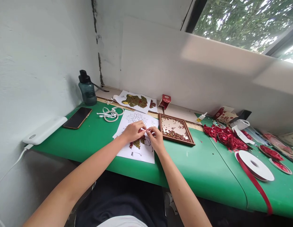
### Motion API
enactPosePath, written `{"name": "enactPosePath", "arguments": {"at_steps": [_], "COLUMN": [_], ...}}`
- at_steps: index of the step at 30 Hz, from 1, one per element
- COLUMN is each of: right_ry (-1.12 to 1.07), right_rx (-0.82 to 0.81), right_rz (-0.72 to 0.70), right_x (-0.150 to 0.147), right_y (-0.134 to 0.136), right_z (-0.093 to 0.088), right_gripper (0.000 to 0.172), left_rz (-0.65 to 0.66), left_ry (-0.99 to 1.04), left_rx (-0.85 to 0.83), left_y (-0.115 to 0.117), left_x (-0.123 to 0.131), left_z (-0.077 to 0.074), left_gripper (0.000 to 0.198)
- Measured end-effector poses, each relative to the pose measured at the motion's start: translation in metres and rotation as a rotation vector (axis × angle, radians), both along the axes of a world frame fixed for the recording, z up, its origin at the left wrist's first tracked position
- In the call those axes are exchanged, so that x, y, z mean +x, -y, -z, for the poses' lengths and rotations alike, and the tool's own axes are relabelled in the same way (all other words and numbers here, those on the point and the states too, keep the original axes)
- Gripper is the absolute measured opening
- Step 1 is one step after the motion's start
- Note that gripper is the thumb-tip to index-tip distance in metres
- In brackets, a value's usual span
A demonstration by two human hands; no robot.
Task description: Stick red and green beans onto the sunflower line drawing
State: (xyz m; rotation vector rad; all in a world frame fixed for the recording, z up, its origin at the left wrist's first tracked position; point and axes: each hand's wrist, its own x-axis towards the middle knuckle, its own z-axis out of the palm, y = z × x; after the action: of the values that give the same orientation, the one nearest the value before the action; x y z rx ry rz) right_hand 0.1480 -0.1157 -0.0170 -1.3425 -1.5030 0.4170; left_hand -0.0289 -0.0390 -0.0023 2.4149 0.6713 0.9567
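My left hand [135,130] and right hand [156,138] over the drawing [145,154], fingertips nearly meeting, any hold too small to tell, green tabletop [196,170] beneath, framed tray [176,126] beside, pale wall [42,63], leafy window [241,25].

The long, bare left arm [96,164] slants forward and inward to the bare left hand [134,130], back upward, fingers bent. The bare, slender right arm [178,178] angles in to the bare right hand [156,138], fingers curled, both hands' fingertips close together.
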Motion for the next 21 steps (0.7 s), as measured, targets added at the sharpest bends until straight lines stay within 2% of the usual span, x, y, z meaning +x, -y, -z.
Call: {"name": "enactPosePath", "arguments": {"at_steps": [8,21], "right_ry": [0.003,-0.004], "right_rx": [-0.008,0.011], "right_rz": [-0.016,-0.007], "right_x": [-0.0023,-0.0033], "right_y": [0.0023,0.0030], "right_z": [-0.0037,-0.0057], "right_gripper": [0.026,0.013], "left_rz": [-0.006,-0.018], "left_ry": [-0.001,0.008], "left_rx": [-0.014,-0.033], "left_y": [0.0002,0.0018], "left_x": [0.0008,-0.0005], "left_z": [-0.0008,-0.0034], "left_gripper": [0.009,0.006]}}
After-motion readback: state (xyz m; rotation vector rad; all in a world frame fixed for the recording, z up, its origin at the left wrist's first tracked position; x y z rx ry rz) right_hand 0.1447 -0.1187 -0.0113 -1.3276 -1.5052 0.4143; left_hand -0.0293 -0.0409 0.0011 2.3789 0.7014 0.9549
